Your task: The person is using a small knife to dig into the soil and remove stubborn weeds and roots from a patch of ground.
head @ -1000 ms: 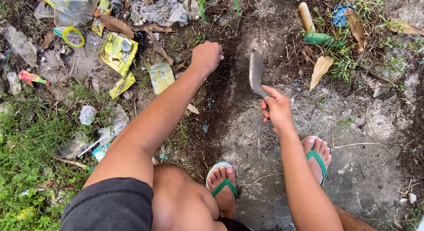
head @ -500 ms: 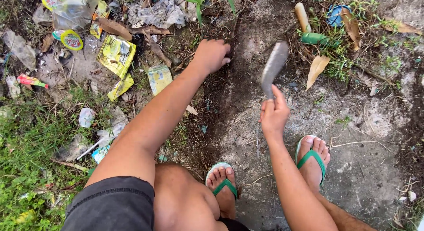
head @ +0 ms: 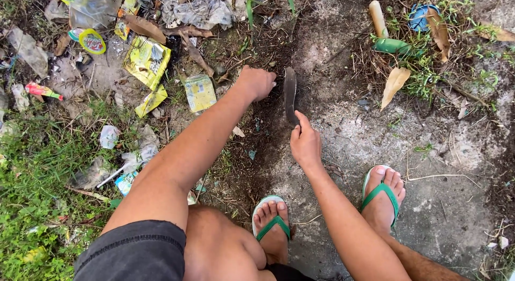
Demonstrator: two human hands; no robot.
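Litter hems in our patch of ground: a crumpled yellow wrapper (head: 146,60) and a pale green sachet (head: 199,92) lie to the far left among grass and torn plastic, while a green bottle (head: 393,45) and a dry, curled leaf (head: 394,85) sit well apart at the far right. Beneath us the cracked grey concrete (head: 429,152) meets a strip of dark, root-tangled soil (head: 268,125). We squat in green flip-flops (head: 272,224), near the bottom edge. Our right hand (head: 304,144) grips the handle of a dull, flat-bladed knife (head: 290,93), its blade pointing away into the soil. Our left hand (head: 257,82), clenched on the ground, rests just beside the blade; what it clutches we cannot tell.
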